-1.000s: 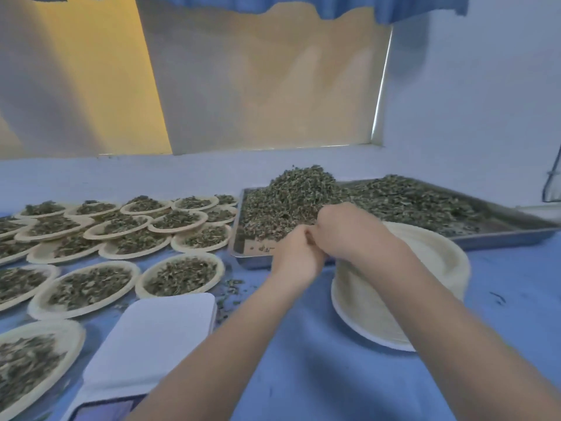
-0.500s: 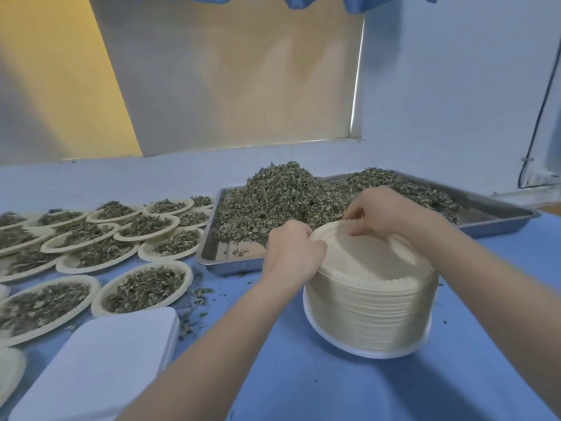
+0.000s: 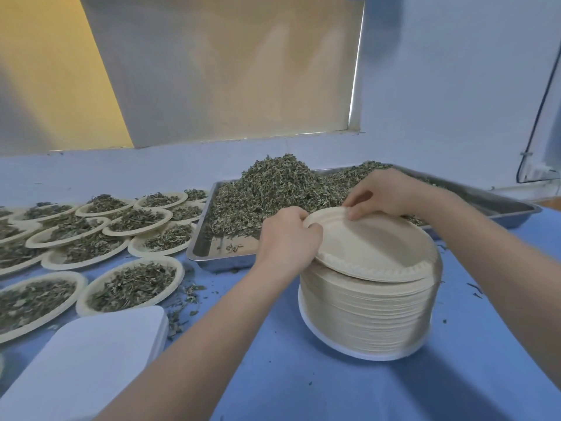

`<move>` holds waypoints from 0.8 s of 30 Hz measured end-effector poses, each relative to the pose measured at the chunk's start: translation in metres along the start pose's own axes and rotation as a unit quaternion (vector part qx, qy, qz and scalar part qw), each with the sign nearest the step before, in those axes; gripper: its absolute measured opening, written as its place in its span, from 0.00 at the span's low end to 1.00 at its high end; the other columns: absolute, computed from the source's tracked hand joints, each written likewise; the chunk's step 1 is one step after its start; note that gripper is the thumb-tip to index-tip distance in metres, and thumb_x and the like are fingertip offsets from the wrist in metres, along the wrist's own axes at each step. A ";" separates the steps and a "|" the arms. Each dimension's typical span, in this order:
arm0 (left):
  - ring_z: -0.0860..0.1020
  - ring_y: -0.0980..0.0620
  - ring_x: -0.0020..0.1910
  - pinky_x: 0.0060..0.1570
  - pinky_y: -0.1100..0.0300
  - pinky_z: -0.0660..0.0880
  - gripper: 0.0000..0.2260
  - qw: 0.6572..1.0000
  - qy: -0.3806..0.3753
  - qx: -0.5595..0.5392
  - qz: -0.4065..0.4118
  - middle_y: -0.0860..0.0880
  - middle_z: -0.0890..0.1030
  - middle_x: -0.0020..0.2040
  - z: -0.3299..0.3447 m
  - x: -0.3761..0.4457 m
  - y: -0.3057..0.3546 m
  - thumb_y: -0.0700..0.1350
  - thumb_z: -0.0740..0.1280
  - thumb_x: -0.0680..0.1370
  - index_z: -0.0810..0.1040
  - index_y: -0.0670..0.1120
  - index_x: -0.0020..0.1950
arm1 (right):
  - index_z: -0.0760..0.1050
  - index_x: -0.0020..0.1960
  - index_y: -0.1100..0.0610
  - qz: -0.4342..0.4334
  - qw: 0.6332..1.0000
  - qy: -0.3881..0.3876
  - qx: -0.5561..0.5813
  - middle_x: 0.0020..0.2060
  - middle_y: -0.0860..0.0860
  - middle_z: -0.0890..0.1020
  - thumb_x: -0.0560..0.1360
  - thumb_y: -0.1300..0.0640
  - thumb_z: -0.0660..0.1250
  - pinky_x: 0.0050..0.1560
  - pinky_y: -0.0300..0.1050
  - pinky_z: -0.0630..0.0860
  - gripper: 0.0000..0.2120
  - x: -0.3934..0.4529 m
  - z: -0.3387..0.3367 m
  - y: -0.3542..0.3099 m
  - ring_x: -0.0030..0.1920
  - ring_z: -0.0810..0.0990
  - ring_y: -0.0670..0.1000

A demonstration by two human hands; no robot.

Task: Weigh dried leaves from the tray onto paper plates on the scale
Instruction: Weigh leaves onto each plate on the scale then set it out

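Observation:
A tall stack of cream paper plates point(image 3: 368, 317) stands on the blue table in front of me. The top paper plate point(image 3: 373, 247) is tilted up at its far left rim. My left hand point(image 3: 287, 238) pinches that rim from the left, and my right hand point(image 3: 385, 192) pinches it from behind. Behind the stack lies a metal tray point(image 3: 513, 209) heaped with dried leaves point(image 3: 273, 183). The white scale point(image 3: 91, 357) sits at the lower left with nothing on its platform.
Several filled paper plates point(image 3: 133, 281) of dried leaves cover the table to the left. Loose leaf bits point(image 3: 185, 302) lie scattered between them and the scale. A black cable point(image 3: 537, 117) hangs down the wall at the right.
Both hands have gone from the leaf pile to the plate stack and have lifted the top plate's far rim. The camera has swung right.

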State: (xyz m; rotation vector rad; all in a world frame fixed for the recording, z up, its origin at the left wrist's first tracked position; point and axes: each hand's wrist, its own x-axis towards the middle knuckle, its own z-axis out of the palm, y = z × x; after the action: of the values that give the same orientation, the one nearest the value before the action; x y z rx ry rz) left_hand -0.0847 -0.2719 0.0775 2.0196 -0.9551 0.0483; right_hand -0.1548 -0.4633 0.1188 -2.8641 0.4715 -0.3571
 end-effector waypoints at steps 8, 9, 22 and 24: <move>0.76 0.49 0.51 0.46 0.59 0.69 0.10 1.000 0.008 -0.014 -0.007 0.50 0.81 0.50 -0.002 -0.002 -0.002 0.43 0.61 0.76 0.79 0.47 0.54 | 0.83 0.50 0.46 -0.003 1.000 0.011 0.007 0.40 0.36 0.80 0.71 0.51 0.73 0.38 0.23 0.66 0.07 0.005 -0.003 -0.002 0.41 0.75 0.35; 0.76 0.48 0.51 0.47 0.57 0.70 0.10 1.000 0.011 0.007 0.004 0.49 0.81 0.49 -0.002 -0.003 -0.001 0.42 0.61 0.76 0.79 0.45 0.53 | 0.83 0.51 0.47 -0.008 1.000 0.030 0.004 0.41 0.38 0.80 0.72 0.51 0.73 0.39 0.22 0.66 0.08 0.005 -0.003 -0.003 0.42 0.76 0.37; 0.69 0.48 0.39 0.37 0.57 0.64 0.06 0.999 0.001 -0.041 -0.025 0.40 0.80 0.43 -0.012 0.002 0.000 0.39 0.60 0.75 0.77 0.42 0.46 | 0.81 0.53 0.48 -0.015 0.999 0.014 -0.033 0.52 0.48 0.81 0.75 0.50 0.69 0.53 0.41 0.68 0.08 0.010 -0.011 -0.013 0.53 0.75 0.46; 0.74 0.45 0.42 0.37 0.57 0.66 0.08 0.999 -0.001 -0.042 -0.020 0.42 0.81 0.45 -0.011 0.001 0.001 0.40 0.60 0.75 0.78 0.42 0.48 | 0.80 0.53 0.48 -0.011 0.999 0.008 -0.039 0.53 0.48 0.80 0.75 0.50 0.68 0.56 0.43 0.69 0.08 0.010 -0.012 -0.014 0.55 0.75 0.48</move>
State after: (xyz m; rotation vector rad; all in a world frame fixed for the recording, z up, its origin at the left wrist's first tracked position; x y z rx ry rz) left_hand -0.0811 -0.2645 0.0854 1.9619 -0.9030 -0.0156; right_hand -0.1447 -0.4560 0.1355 -2.9468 0.4667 -0.3723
